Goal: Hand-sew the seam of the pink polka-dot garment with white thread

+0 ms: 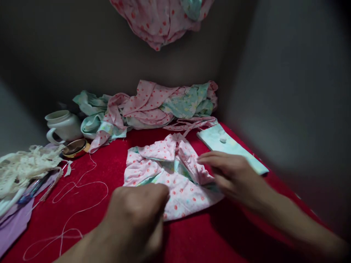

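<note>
A small pink doll-sized garment (179, 195) with red dots and a mint floral lining lies spread on the red cloth, its folded collar-like flaps facing up. My left hand (139, 215) is closed in a fist over its lower left edge; what the fingers hold, if anything, is hidden. Beside the right flap is my right hand (233, 175), slightly blurred, with its fingers stretched toward the fabric and apart from one another. Whether its fingertips touch the garment I cannot tell. Loose white thread (82, 210) curls across the cloth left of my left hand.
Crumpled pink and mint fabric (153, 102) lines the back wall. A white mug (63, 126) and a round brown-gold container (75, 148) stand at left, near cream lace (27, 166). A folded mint cloth (238, 148) lies at right; pink fabric (161, 22) hangs above.
</note>
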{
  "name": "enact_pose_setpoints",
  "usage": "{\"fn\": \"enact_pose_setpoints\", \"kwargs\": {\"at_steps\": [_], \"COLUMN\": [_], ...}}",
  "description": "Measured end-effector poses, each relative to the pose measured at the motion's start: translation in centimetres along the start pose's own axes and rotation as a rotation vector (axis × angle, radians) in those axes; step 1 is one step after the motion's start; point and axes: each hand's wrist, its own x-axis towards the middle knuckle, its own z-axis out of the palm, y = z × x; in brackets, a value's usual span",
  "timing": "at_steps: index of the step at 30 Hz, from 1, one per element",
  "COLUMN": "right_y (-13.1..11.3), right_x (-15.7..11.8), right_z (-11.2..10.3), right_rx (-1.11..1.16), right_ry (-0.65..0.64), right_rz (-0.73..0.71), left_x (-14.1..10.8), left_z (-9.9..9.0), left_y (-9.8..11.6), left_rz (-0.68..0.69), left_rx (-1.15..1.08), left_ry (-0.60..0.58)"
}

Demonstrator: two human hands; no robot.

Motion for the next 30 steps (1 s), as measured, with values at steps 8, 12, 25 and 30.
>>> {"fn": "enact_pose_setpoints", "kwargs": {"at_steps": [8,12,25,30], "right_y": [0.5,0.9,-4.0,-3.7], "right_x": [0.6,0.5,-0.8,-0.9], "right_z": [7.4,6.8,7.5,9.0], "right_rx": [-0.266,-0.258,0.116,-0.121], "right_ry": [-0.419,-0.451,-0.067,-0.393], "right_rz": [0.057,0.053,-0.184,-0.081], "left_x": [2.4,1.7,-2.8,-4.9], "left_z": [5.7,5.0,3.1,5.1], "left_y": [-2.2,-4.6,-3.1,-3.8], "left_rz": [-0.204,-0.104,0.121,-0.014], "left_rx": [0.320,0.217,0.111,0.418], "left_ry": [0.062,0.091,0.261,0.111]}}
